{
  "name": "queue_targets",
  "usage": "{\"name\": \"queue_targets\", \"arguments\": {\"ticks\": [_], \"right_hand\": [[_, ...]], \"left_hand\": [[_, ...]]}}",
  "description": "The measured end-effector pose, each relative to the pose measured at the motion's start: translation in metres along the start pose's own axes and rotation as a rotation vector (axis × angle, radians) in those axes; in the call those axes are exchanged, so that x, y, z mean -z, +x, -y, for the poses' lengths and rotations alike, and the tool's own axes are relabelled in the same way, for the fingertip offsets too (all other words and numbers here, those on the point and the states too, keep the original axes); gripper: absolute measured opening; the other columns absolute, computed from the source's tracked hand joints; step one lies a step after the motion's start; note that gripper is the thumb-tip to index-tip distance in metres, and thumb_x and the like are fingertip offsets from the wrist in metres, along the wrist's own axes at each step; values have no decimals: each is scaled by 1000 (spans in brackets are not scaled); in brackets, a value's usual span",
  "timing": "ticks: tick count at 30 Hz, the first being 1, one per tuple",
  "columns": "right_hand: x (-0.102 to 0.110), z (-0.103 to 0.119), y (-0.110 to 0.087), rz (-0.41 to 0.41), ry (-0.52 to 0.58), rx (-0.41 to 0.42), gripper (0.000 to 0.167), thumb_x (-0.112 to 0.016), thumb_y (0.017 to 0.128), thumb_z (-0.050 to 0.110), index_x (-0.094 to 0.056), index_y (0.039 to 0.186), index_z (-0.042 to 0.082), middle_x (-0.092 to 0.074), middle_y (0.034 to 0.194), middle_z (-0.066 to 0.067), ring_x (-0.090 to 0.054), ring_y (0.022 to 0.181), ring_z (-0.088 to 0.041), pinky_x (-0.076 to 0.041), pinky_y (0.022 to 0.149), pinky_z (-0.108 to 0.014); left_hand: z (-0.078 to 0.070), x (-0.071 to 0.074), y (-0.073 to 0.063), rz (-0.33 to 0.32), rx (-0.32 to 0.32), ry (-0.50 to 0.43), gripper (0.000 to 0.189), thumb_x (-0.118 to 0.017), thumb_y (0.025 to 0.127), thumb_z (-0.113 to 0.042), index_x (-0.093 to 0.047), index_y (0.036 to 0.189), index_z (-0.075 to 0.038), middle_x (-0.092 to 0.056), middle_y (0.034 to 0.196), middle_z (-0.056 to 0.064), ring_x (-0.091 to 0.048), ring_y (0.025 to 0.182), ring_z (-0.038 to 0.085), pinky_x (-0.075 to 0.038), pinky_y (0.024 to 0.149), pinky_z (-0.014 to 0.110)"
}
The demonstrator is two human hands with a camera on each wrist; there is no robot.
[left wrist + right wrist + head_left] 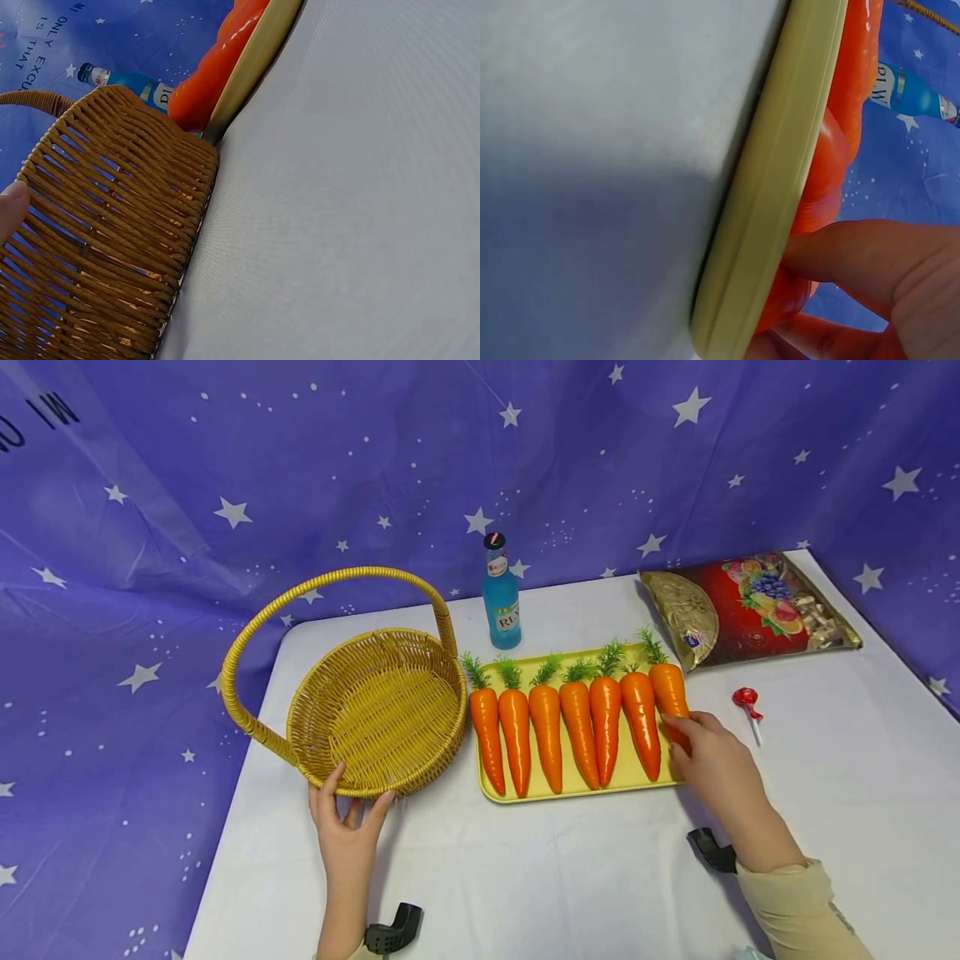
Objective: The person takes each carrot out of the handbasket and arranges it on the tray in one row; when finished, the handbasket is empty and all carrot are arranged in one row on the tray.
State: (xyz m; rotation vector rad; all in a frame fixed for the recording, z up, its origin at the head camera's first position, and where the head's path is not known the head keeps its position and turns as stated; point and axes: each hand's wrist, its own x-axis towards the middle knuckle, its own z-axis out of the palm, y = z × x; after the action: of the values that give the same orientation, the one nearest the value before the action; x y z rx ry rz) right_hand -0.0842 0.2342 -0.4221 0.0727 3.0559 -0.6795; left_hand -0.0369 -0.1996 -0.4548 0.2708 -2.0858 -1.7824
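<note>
A round woven basket (397, 710) with a tall arched handle stands at the left of the table. My left hand (348, 831) holds its near rim, and the left wrist view shows the thumb (13, 208) against the outer weave. Several orange carrots with green tops lie side by side on a yellow tray (525, 791). My right hand (723, 768) pinches the rightmost carrot (667, 689) by its lower part, between thumb and fingers. That carrot's tip is hidden by the hand. In the right wrist view, the thumb (855, 255) presses on orange carrot surface beside the tray's edge.
A blue bottle (502, 602) stands upright behind the tray. At the back right lies a red and gold candy bag (750, 610). A red lollipop (746, 697) lies right of the tray. A purple starred curtain (360, 485) hangs behind the white-covered table (540, 877).
</note>
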Motion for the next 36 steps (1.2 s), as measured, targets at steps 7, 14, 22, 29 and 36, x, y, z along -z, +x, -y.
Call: {"name": "queue_targets", "arguments": {"ticks": [7,14,22,29,36], "right_hand": [[-2,-1,-1,1,-13,7,44,-67,87,7,-57,128,-3,-47,121,-34,-50,104,-53,-41,87,-67],[-5,-1,-1,10,-10,8,45,-68,87,7,-56,129,-3,-44,122,-35,-48,106,-54,-40,89,-67],[-3,0,-3,7,-5,11,48,-69,87,12,-55,131,0,-43,126,-35,-44,110,-54,-38,90,-69],[6,-1,-3,-25,-1,-3,49,-69,86,15,-55,129,-2,-42,127,-34,-41,112,-54,-37,90,-70],[16,0,3,-71,29,64,41,-66,89,16,-59,124,-4,-53,120,-31,-51,105,-51,-40,86,-67]], "left_hand": [[4,0,1,2,-4,13,74,-77,80,1,-39,143,-3,4,159,1,-17,142,26,-37,97,11],[4,1,1,-5,-8,15,75,-77,79,2,-39,143,-2,4,159,3,-17,142,27,-38,97,11],[3,3,-2,-12,-9,-3,73,-76,80,4,-39,142,-2,4,159,5,-16,142,29,-38,97,12],[3,3,-2,-14,6,4,74,-77,80,1,-39,143,-2,3,159,2,-18,142,27,-37,97,12],[3,3,0,-12,20,40,73,-76,82,-2,-39,144,-4,4,159,2,-18,142,28,-37,98,12]]}}
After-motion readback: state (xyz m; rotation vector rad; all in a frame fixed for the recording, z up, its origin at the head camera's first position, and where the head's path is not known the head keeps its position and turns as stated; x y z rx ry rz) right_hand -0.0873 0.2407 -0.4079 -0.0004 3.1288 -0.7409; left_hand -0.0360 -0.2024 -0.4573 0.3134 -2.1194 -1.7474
